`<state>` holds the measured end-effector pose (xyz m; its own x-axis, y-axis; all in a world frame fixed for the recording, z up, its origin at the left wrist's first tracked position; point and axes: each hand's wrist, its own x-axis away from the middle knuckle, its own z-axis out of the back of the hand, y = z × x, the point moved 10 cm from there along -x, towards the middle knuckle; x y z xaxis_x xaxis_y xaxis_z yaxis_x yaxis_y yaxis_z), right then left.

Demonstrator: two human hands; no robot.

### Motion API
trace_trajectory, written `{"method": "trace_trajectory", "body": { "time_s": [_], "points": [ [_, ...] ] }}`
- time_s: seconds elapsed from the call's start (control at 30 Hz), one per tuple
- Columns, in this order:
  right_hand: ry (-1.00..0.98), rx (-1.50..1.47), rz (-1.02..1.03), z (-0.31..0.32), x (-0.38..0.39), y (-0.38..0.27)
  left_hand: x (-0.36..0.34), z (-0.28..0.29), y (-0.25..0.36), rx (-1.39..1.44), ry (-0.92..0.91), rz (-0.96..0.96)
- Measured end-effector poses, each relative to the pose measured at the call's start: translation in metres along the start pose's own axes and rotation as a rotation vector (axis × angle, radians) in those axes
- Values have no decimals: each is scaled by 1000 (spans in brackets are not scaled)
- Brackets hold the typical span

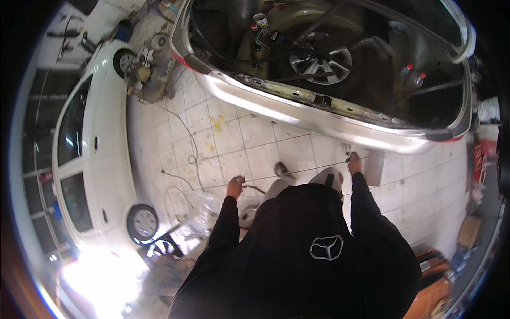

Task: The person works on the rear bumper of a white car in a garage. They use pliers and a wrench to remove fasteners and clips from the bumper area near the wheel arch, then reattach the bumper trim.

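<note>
The person stands on a white tiled floor (255, 143) facing the open trunk (340, 58) of a silver car, both arms in black sleeves stretched forward and down.

Left hand (235, 187): it sits low over the tiles, left of the person's knees. The fingers are curled closed around a thin rod (256, 188), which sticks out to the right from the fist. What kind of tool the rod is cannot be told at this size.

Right hand (354, 162): it is raised just below the silver bumper (319, 119), close to its lower edge. The fingers are bent around a small dark tool (349, 156); the tool is too small to identify, and whether it touches the bumper cannot be told.

The two hands are well apart, with the person's light-trousered knees between them.

Surroundings: a spare wheel (320, 61) lies in the trunk, with a white cup (260, 20) to its left and two bottles (412, 76) to its right. A white car (95, 154) is parked at the left. Thin cables (192, 154) trail across the tiles between the two cars.
</note>
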<state>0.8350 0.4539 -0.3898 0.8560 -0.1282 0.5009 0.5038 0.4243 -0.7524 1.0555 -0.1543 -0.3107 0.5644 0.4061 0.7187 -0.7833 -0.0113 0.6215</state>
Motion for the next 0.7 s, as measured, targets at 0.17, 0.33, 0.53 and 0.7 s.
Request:
{"method": "trace_trajectory", "body": {
  "time_s": [0.17, 0.33, 0.53, 0.7],
  "points": [
    [299, -78, 173, -10, -9, -88, -100, 9, 212, -276, -117, -269],
    [672, 15, 173, 9, -49, -180, -176, -39, 367, -466, -207, -420],
    [961, 314, 185, 27, -131, -224, -236, -94, 506, -589, -258, -636],
    [1095, 618, -19, 29, -168, -189, -346, -169, 626, -553, -374, -766]
  ]
}}
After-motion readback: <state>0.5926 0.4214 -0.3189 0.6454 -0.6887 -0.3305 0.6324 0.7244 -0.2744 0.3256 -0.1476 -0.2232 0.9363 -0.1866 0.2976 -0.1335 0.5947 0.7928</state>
